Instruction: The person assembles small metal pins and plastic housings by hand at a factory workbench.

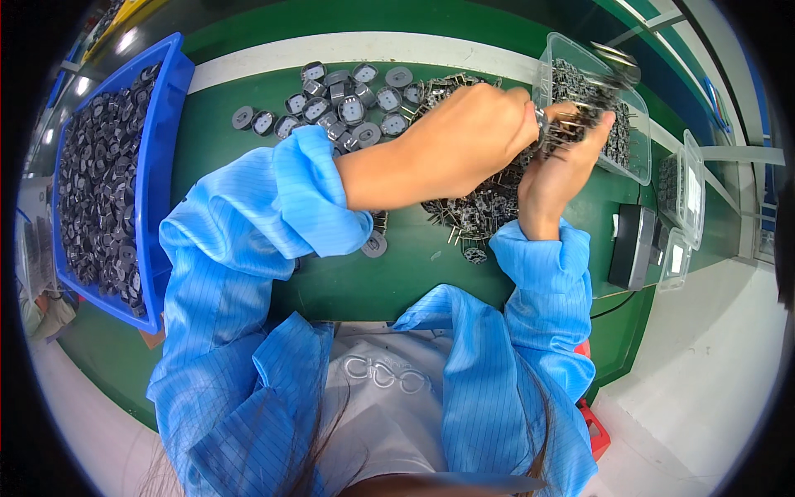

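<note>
My left hand [484,137] reaches across to the right with its fingers curled closed. A shiny bit shows at its fingertips, but what they grip is hidden. Beside it, my right hand [561,178] is turned partly palm up and curled around a cluster of small pinned circuit parts [571,126], blurred by motion. Below both hands a heap of the same dark parts with metal pins [476,211] lies on the green table. A clear plastic bin [642,161] just beyond my right hand holds more of them. Round grey-black plastic housings [352,108] lie left of the heap.
A big blue crate [161,157] full of dark housings stands at the left. On the right are a black box-shaped device [633,246] and clear containers [681,195]. A white strip [348,51] runs along the table's back. Another person's hand [43,304] shows at far left.
</note>
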{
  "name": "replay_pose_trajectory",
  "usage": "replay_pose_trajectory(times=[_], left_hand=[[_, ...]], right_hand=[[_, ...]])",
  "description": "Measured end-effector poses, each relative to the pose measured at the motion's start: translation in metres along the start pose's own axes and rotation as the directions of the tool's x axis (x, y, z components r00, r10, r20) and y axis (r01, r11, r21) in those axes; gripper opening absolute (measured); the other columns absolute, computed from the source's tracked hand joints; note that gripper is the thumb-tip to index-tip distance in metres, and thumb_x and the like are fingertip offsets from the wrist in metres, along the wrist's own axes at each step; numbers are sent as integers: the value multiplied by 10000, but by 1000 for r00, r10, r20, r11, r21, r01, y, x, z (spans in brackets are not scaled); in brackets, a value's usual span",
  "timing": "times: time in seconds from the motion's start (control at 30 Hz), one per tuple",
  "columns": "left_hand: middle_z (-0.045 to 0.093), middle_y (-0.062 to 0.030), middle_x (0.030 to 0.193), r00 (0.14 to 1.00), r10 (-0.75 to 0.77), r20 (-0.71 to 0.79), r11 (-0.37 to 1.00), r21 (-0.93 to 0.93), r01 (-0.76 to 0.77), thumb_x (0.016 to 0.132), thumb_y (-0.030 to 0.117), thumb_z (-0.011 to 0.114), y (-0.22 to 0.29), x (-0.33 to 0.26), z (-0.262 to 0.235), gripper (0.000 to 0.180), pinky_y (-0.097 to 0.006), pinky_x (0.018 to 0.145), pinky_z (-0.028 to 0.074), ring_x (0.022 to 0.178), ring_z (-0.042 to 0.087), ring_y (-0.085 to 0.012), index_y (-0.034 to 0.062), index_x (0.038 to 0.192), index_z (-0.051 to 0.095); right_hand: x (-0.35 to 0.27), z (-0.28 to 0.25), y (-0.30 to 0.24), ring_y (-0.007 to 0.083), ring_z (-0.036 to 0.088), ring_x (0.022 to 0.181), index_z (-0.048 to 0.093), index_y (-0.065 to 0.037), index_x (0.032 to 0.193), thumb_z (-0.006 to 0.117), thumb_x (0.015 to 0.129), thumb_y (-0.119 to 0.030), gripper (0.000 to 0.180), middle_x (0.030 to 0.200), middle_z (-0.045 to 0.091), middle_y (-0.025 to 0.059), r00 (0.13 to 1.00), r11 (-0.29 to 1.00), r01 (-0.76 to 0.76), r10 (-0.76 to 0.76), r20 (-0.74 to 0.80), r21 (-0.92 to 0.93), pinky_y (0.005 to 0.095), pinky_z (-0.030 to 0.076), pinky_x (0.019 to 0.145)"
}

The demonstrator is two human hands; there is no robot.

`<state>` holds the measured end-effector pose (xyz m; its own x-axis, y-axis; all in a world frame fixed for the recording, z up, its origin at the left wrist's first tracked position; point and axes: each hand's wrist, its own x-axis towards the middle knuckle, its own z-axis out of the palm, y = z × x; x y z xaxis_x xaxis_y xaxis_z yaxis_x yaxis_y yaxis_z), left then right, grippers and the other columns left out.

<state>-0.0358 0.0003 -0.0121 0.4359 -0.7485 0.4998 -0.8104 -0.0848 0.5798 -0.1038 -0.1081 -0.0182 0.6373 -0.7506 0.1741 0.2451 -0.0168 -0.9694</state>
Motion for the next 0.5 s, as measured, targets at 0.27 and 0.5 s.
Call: replay_pose_trajectory(times=[0.27, 0.5], left_hand=[[564, -170, 725, 988, -117, 99, 993, 14, 117, 921, 309, 483, -4, 14, -17, 352, -419, 571, 405, 670, 542, -342, -18, 826, 574], [572, -143, 728, 984, -142, 105, 983, -105, 153, 876, 514, 491, -11, 20, -31, 530, -408, 590, 428, 674, 558, -333, -6, 906, 586]], right_hand=[[17, -14, -4, 92, 436, 549, 548, -3, 696, 260, 997, -400, 576, 630, 520, 23, 986, 921, 156, -125, 107, -357, 237, 322, 515], [18, -20, -1, 118, 523, 675, 637, 78, 807, 364, 988, -372, 556, 707, 600, 70, 971, 833, 239, -200, 132, -498, 265, 399, 633]])
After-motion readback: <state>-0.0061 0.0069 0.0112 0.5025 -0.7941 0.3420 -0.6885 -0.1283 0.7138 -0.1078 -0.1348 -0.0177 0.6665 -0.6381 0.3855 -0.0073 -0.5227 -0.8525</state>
